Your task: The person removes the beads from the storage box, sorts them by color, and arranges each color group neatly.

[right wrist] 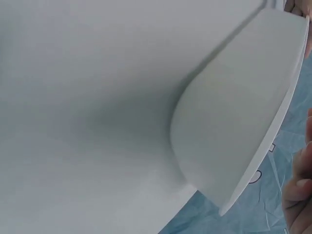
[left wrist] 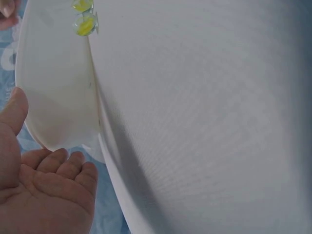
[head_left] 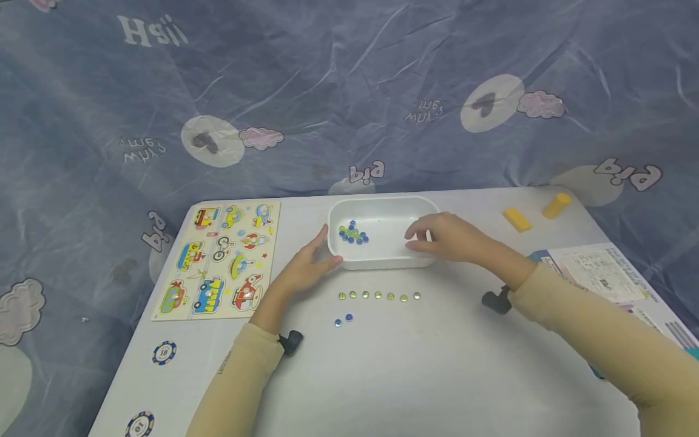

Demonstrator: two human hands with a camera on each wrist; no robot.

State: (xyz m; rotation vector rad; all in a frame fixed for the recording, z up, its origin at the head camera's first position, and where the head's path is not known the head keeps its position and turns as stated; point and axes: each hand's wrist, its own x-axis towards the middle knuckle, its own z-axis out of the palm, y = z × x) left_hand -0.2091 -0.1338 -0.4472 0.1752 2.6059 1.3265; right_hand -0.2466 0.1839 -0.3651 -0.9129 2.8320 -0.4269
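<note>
Puzzle board [head_left: 215,267], perhaps booklet [head_left: 601,273], flank tray [head_left: 382,264].

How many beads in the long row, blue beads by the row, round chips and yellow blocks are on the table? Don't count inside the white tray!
Beads in the row: 7
Blue beads: 2
Round chips: 2
Yellow blocks: 2
Total: 13

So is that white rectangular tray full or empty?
Neither. The white rectangular tray is partly filled: round blue and yellow-green shiny beads cluster at its left end; much of its floor is bare.
</note>
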